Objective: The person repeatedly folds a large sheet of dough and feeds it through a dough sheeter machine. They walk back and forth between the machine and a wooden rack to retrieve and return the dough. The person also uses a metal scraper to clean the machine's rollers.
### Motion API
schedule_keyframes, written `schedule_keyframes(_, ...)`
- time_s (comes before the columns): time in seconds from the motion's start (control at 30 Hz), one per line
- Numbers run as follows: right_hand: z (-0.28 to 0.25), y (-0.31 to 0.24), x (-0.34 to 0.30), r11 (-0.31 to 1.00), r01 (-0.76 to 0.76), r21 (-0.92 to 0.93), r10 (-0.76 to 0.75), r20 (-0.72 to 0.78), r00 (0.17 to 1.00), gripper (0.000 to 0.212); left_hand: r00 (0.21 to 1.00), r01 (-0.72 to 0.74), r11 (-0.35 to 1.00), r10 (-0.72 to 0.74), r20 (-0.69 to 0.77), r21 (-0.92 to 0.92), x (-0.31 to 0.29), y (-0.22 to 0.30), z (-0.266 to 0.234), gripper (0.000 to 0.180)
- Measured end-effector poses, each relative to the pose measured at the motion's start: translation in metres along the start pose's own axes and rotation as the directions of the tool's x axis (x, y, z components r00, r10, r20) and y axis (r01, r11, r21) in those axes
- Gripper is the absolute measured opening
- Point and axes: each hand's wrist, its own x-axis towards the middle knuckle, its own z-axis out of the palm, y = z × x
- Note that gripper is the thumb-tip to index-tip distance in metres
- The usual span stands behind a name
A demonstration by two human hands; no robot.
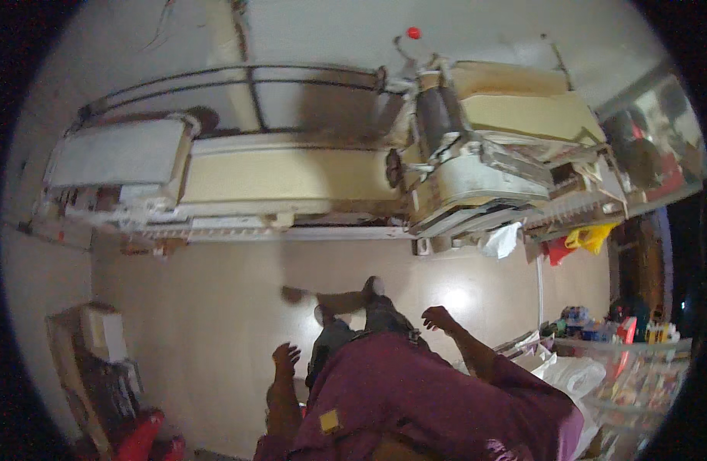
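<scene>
My left hand (287, 359) hangs low at my side over the floor, its fingers loosely bent and a little apart. Nothing shows in it. On the other side my right hand (439, 319) is held out from my hip, fingers loose, also with nothing in it. Both hands are apart from everything around them. Ahead of me stands a long machine with flat cream belts (284, 175) on either side of a raised grey-white middle housing (480, 184), much like a dough sheeter. A wire guard (315, 74) runs along its far side. The picture is somewhat blurred.
Pale floor (192, 307) lies between me and the machine. White (502, 241) and yellow (592, 237) plastic bags hang at its right. A glass display case (638, 376) with small goods stands at right. Boxes (104, 332) and a red thing (142, 438) are at left.
</scene>
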Motion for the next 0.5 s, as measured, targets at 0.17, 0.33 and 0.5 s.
schedule_keyframes(0.17, 0.003, -0.011, 0.016, 0.998, -0.018, -0.068, 0.013, -0.070, 0.997, 0.023, 0.997, 0.053, 0.997, -0.050, -0.066, 0.056, 0.001, 0.012, -0.010, 0.038)
schedule_keyframes(0.33, 0.006, -0.006, 0.018, 0.997, 0.020, -0.073, -0.026, -0.079, 0.997, 0.029, 0.999, 0.002, 0.993, 0.003, -0.047, 0.119, 0.001, 0.025, 0.002, 0.040)
schedule_keyframes(0.5, 0.005, 0.001, 0.000, 0.998, 0.066, 0.018, -0.065, -0.062, 0.996, 0.027, 0.999, -0.039, 0.986, 0.038, 0.007, 0.160, 0.000, 0.038, 0.031, 0.042)
